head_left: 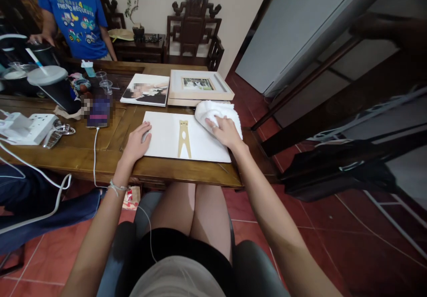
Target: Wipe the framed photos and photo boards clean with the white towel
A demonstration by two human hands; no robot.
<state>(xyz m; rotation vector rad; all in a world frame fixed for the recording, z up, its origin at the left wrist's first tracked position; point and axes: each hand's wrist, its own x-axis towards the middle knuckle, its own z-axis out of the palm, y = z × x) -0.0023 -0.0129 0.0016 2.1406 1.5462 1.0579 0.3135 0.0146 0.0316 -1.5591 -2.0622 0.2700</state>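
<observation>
A white panel (167,134) with a tan stand on its back lies face down on the wooden table (110,141) in front of me. My left hand (137,140) rests flat on the panel's left edge, fingers together and stretched out. My right hand (224,130) presses a bunched white cloth (213,109) onto the panel's upper right corner, fingers spread over the cloth.
Behind the panel lie a pale framed picture (200,84) and a photo print (147,90). To the left stand lidded cups (53,85), a phone (98,112) on a white cable and a white power strip (28,128). A person in a blue shirt (75,16) stands at the far side.
</observation>
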